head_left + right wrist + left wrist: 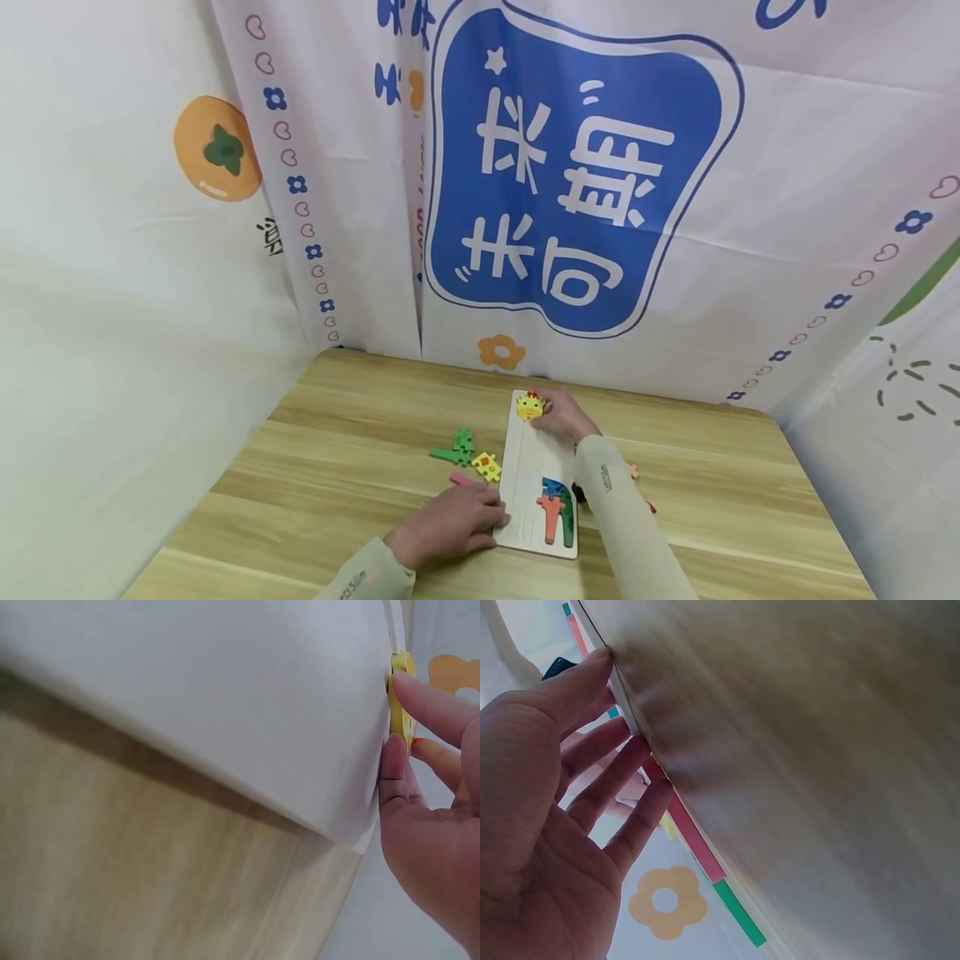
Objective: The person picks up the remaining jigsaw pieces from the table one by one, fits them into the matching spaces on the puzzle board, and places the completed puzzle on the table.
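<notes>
A white puzzle board (531,458) lies lengthwise on the table. At its far end is a yellow giraffe-head puzzle piece (529,407); my right hand (566,415) pinches it by the edge. The right wrist view shows the piece (398,712) between thumb and fingers, against the board's surface. My left hand (453,523) rests at the near left edge of the board, its relaxed fingertips touching that edge in the left wrist view. Seated at the board's near right are a coral leg piece (551,518), a dark green piece (567,521) and a blue piece (553,487).
Left of the board lie green pieces (462,442), a yellow piece with an orange patch (487,467) and a pink piece (462,478) partly behind my left hand. Right of it, a black piece and small coral and red pieces (651,506) show beside my right forearm. Printed cloth hangs behind the wooden table (337,467).
</notes>
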The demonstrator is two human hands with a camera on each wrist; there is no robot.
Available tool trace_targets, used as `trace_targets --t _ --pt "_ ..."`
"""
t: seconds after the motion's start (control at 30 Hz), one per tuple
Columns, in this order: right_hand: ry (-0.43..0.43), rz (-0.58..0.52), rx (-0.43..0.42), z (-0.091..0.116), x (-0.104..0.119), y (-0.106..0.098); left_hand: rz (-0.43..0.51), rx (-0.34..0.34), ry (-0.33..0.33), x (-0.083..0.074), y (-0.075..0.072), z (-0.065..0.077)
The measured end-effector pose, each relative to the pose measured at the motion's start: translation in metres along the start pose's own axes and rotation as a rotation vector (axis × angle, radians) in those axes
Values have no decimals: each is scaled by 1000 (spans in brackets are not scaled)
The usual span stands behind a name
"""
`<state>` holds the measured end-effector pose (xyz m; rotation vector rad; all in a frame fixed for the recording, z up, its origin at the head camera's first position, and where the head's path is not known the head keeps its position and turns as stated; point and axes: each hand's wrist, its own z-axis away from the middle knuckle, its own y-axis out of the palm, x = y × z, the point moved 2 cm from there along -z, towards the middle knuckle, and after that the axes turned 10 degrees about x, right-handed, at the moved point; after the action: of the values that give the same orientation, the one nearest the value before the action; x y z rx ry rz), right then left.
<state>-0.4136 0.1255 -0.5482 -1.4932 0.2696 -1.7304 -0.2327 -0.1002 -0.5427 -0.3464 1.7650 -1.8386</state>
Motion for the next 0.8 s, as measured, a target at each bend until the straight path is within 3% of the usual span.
trace_targets --t 0.5,0.8 --pt "-9 96 33 7 0 -2 -38 -17 10 -3 -3 0" --pt "4 83 30 5 -2 -1 -33 -12 8 -4 -5 1"
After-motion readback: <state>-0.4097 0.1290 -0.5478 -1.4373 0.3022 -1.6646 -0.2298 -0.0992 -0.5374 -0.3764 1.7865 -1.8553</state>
